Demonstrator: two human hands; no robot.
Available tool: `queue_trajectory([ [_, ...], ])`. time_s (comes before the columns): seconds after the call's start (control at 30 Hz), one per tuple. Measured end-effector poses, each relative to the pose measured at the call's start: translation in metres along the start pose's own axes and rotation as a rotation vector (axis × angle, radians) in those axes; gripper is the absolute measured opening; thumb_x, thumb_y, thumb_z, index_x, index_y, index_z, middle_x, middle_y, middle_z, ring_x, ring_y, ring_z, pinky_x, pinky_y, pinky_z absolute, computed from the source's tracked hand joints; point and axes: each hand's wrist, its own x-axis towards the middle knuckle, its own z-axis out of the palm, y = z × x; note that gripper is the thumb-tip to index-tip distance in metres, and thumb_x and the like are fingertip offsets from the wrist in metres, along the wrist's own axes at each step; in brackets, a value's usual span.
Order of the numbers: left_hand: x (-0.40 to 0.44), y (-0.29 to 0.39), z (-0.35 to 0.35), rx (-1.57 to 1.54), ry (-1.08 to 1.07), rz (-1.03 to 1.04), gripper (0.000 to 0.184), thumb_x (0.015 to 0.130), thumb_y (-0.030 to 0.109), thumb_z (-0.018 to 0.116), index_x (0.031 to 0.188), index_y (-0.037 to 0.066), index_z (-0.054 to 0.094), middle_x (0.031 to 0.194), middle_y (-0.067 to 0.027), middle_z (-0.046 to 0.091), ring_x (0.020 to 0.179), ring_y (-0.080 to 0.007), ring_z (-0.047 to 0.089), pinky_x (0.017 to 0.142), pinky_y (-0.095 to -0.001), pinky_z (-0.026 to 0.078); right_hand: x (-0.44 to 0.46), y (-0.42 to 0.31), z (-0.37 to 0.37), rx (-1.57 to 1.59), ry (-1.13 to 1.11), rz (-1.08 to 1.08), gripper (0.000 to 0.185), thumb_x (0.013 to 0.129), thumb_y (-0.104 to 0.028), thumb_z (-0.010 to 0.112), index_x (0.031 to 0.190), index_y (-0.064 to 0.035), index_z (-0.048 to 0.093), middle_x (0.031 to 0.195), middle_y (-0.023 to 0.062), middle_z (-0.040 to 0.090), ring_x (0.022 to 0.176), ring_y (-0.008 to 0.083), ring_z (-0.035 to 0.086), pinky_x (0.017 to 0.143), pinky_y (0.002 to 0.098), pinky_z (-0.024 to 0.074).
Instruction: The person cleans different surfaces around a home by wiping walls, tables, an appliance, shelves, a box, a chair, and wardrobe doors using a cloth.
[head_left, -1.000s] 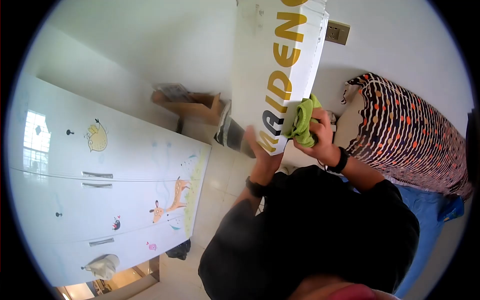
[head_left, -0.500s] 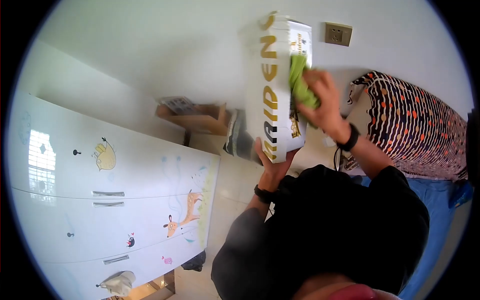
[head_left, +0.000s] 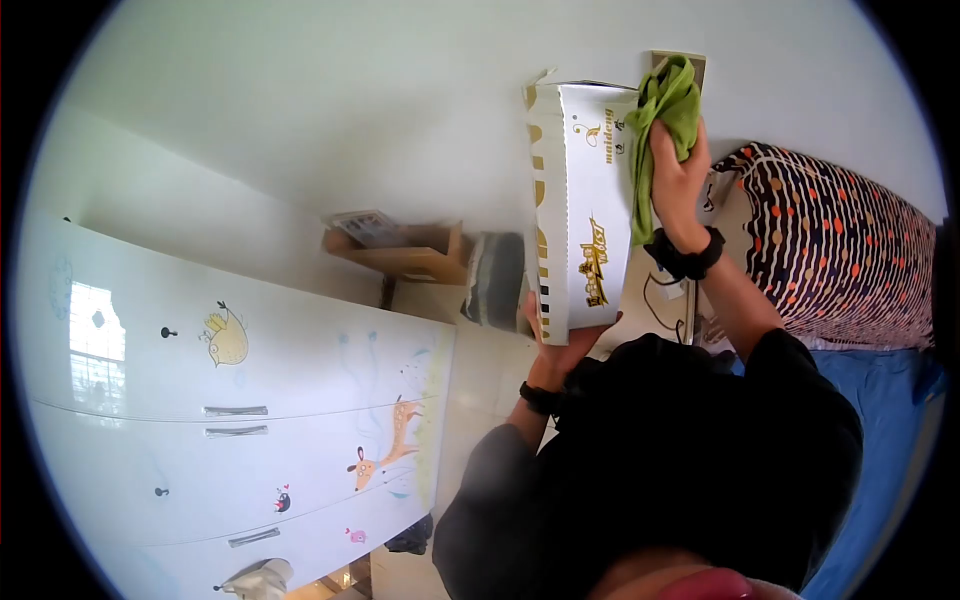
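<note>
A long white box [head_left: 595,210] with gold lettering stands upright in front of me, its narrower printed side now facing me. My left hand [head_left: 562,345] grips the box at its lower end, with fingers on both sides. A crumpled green cloth [head_left: 668,110] is bunched in my right hand [head_left: 682,180], at the box's upper right edge. Part of the cloth hangs down along that edge. Black bands circle both wrists.
A white cabinet [head_left: 250,380] with animal stickers fills the left. Behind it are an open cardboard box [head_left: 425,255] and a dark striped cushion [head_left: 497,282]. A patterned pillow [head_left: 830,250] lies on the right above blue fabric [head_left: 880,410]. A wall socket [head_left: 657,60] is partly covered.
The box has turned to show its narrower side and moved slightly down. My right hand with the cloth has moved up and right, from the box's lower part to its upper right edge.
</note>
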Motion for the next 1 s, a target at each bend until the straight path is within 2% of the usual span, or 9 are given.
queue_trajectory([
  [0.13, 0.007, -0.012, -0.038, 0.015, -0.049, -0.123, 0.061, 0.092, 0.047, 0.050, 0.138, 0.008, 0.040, 0.135, -0.0074, 0.048, 0.125, -0.0247, 0.042, 0.107, -0.0478, 0.029, -0.012, 0.001, 0.010, 0.138, -0.083, 0.266, 0.025, 0.094, -0.011, 0.055, 0.116, 0.0001, 0.054, 0.098, 0.0021, 0.062, 0.086, 0.0084, 0.055, 0.077, 0.0250, 0.0465],
  [0.2, 0.003, 0.002, -0.002, -0.362, -0.032, -0.181, 0.054, 0.092, 0.039, 0.055, 0.135, 0.007, 0.044, 0.131, -0.0082, 0.051, 0.121, -0.0244, 0.046, 0.104, -0.0436, 0.035, -0.033, 0.021, 0.010, 0.133, -0.238, 0.273, 0.027, 0.094, -0.011, 0.054, 0.119, -0.0006, 0.054, 0.102, 0.0033, 0.061, 0.091, 0.0091, 0.054, 0.080, 0.0260, 0.0462],
  [0.3, 0.008, 0.012, -0.012, 0.961, 0.113, 0.184, 0.053, 0.090, 0.032, 0.060, 0.134, 0.005, 0.044, 0.129, -0.0088, 0.053, 0.120, -0.0242, 0.048, 0.102, -0.0393, 0.038, -0.073, 0.045, 0.007, 0.045, -0.489, 0.349, 0.030, 0.095, -0.009, 0.051, 0.124, 0.0006, 0.050, 0.105, 0.0022, 0.059, 0.092, 0.0100, 0.053, 0.082, 0.0254, 0.0455],
  [0.47, 0.003, 0.050, -0.033, 1.706, 0.239, 0.390, 0.062, 0.091, 0.036, 0.060, 0.140, 0.005, 0.038, 0.139, -0.0079, 0.048, 0.128, -0.0244, 0.043, 0.105, -0.0380, 0.037, -0.098, 0.049, -0.001, -0.149, -0.830, 0.258, 0.018, 0.081, -0.002, 0.060, 0.099, 0.0003, 0.057, 0.085, 0.0085, 0.053, 0.082, 0.0207, 0.054, 0.075, 0.0323, 0.0445],
  [0.53, -0.007, 0.068, -0.048, 1.145, 0.213, 0.333, 0.063, 0.092, 0.043, 0.053, 0.141, 0.007, 0.038, 0.138, -0.0083, 0.048, 0.128, -0.0256, 0.043, 0.105, -0.0387, 0.037, -0.107, 0.061, -0.013, -0.180, -0.972, 0.244, 0.021, 0.078, -0.006, 0.064, 0.098, 0.0003, 0.059, 0.087, 0.0126, 0.055, 0.083, 0.0277, 0.055, 0.075, 0.0354, 0.0454],
  [0.6, -0.014, 0.084, -0.063, -0.106, 0.082, 0.202, 0.066, 0.092, 0.050, 0.047, 0.142, 0.008, 0.037, 0.138, -0.0090, 0.047, 0.127, -0.0265, 0.043, 0.105, -0.0390, 0.035, -0.120, 0.072, -0.028, -0.207, -1.092, 0.285, 0.023, 0.076, -0.010, 0.068, 0.096, 0.0003, 0.061, 0.086, 0.0152, 0.057, 0.083, 0.0330, 0.057, 0.074, 0.0378, 0.0466],
  [0.7, -0.010, 0.089, -0.097, 0.288, 0.460, 0.112, 0.070, 0.093, 0.058, 0.034, 0.144, 0.011, 0.035, 0.141, -0.0072, 0.045, 0.127, -0.0254, 0.044, 0.105, -0.0390, 0.035, -0.144, 0.087, -0.053, -0.225, -1.102, 0.480, 0.024, 0.076, -0.012, 0.069, 0.095, 0.0002, 0.062, 0.085, 0.0151, 0.059, 0.081, 0.0326, 0.058, 0.074, 0.0373, 0.0471],
  [0.77, -0.007, 0.079, -0.185, 0.381, 0.525, 0.064, 0.063, 0.094, 0.052, 0.040, 0.143, 0.013, 0.036, 0.140, -0.0047, 0.046, 0.124, -0.0242, 0.047, 0.103, -0.0396, 0.037, -0.152, 0.090, -0.069, -0.281, -1.090, 0.545, 0.025, 0.077, -0.013, 0.070, 0.096, 0.0004, 0.062, 0.086, 0.0154, 0.059, 0.082, 0.0319, 0.059, 0.074, 0.0364, 0.0474],
  [1.0, 0.034, 0.044, -0.246, 0.820, 0.784, -0.211, 0.064, 0.091, 0.026, 0.064, 0.143, 0.008, 0.030, 0.126, -0.0080, 0.054, 0.109, -0.0209, 0.056, 0.088, -0.0336, 0.048, -0.173, 0.097, -0.107, -0.474, -0.907, 0.646, 0.026, 0.077, -0.014, 0.070, 0.097, 0.0003, 0.059, 0.089, 0.0165, 0.058, 0.081, 0.0323, 0.059, 0.072, 0.0365, 0.0470],
])
